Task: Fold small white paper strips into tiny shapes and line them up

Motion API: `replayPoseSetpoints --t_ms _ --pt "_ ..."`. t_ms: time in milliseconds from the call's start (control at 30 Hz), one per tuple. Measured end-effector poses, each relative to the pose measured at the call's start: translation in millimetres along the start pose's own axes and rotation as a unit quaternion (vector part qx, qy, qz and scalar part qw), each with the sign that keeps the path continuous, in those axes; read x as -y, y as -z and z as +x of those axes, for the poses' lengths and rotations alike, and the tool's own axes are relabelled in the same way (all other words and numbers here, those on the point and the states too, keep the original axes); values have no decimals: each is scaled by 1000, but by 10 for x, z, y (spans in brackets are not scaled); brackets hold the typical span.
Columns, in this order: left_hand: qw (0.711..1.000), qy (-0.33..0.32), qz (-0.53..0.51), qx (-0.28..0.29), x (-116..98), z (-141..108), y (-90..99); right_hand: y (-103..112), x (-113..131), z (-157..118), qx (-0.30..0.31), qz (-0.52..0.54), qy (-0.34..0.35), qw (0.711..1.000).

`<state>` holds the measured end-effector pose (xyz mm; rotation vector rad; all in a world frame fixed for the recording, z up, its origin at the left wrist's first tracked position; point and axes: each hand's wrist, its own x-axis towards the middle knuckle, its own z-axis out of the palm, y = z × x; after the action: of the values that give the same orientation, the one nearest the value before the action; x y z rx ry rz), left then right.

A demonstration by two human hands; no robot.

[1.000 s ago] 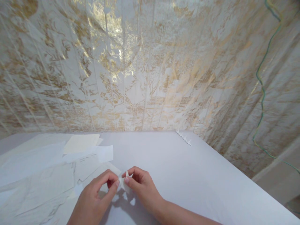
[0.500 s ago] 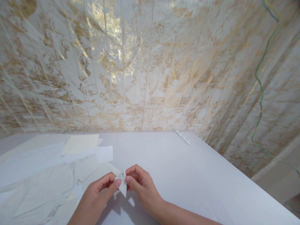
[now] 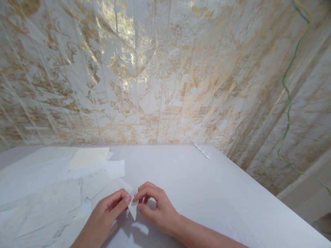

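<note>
A small folded white paper piece [image 3: 133, 207] with pointed ends is held above the white table, near the bottom centre. My left hand [image 3: 110, 210] pinches its left side between thumb and fingers. On its right side, my right hand [image 3: 156, 208] has thumb and forefinger apart, the fingertips at the paper's edge. The other fingers of my right hand are curled and partly hidden behind. Shadows of both hands fall on the table below.
Overlapping white and cream paper sheets [image 3: 51, 203] cover the left of the table [image 3: 219, 199]. A jagged white paper strip [image 3: 202, 151] lies at the back right. Behind is a gold-patterned wall covering [image 3: 155, 69], with a green-yellow wire [image 3: 289, 103] hanging at right.
The thumb and forefinger of my right hand have parted, and the thumb has moved down. The folded paper has shifted slightly left and down, still in my left hand.
</note>
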<state>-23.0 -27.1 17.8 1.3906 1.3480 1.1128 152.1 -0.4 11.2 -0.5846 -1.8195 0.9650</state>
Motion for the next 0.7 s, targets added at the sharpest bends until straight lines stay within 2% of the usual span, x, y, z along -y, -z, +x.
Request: replayPoseSetpoints --t_ms 367,500,633,700 --pt "999 4 -27 26 40 18 12 17 -8 4 -10 5 2 1000" --pt "999 3 -7 45 72 30 30 6 -11 -3 -21 24 -55 998" --pt "998 -2 11 65 125 12 24 -16 -44 -5 -60 62 -148 985" --pt "998 -9 20 63 163 -6 3 -30 -77 -6 -78 89 -173 978"
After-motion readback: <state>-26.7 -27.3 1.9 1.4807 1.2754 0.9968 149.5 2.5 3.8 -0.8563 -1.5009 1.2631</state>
